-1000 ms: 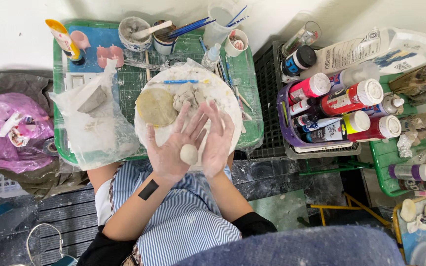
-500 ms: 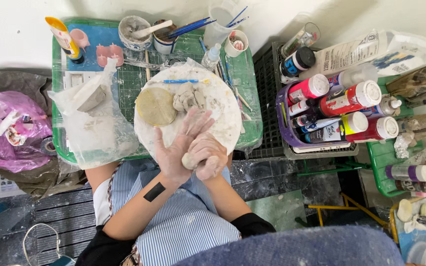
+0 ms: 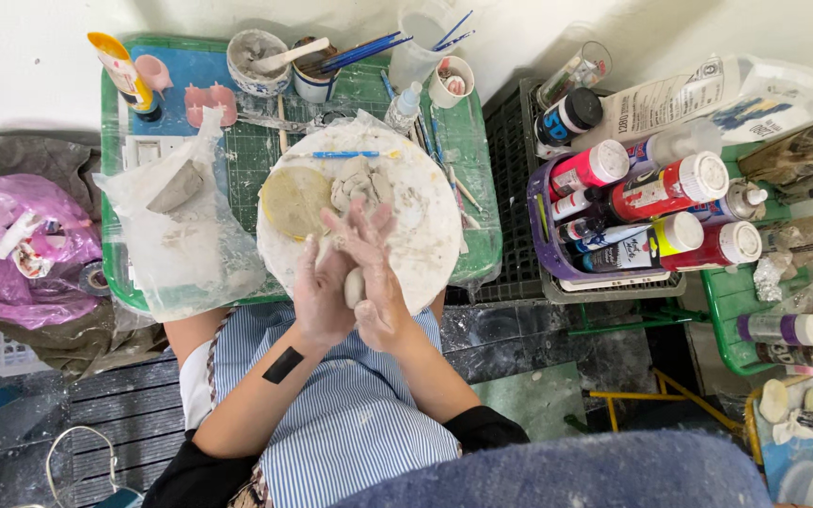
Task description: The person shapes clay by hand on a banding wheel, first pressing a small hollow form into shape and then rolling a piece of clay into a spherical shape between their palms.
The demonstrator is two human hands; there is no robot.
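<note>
My left hand (image 3: 315, 299) and my right hand (image 3: 380, 282) are pressed palm to palm over the near edge of a round white board (image 3: 425, 230). A small pale clay ball (image 3: 354, 288) is squeezed between them, and only its edge shows. Both hands are smeared with clay. On the board behind my fingers lie a flat yellowish disc (image 3: 292, 201) and a rough grey clay lump (image 3: 361, 181). A thin blue tool (image 3: 345, 154) lies near the board's far rim.
The board rests on a green tray table (image 3: 477, 169) with cups of brushes (image 3: 317, 71) and a plastic bag of clay (image 3: 176, 221). A purple basket of paint bottles (image 3: 646, 212) stands to the right, and a purple bag (image 3: 11, 249) lies to the left.
My open palms, with the ball lying on the left one, have closed together around the ball. The right hand has slid forward over the left.
</note>
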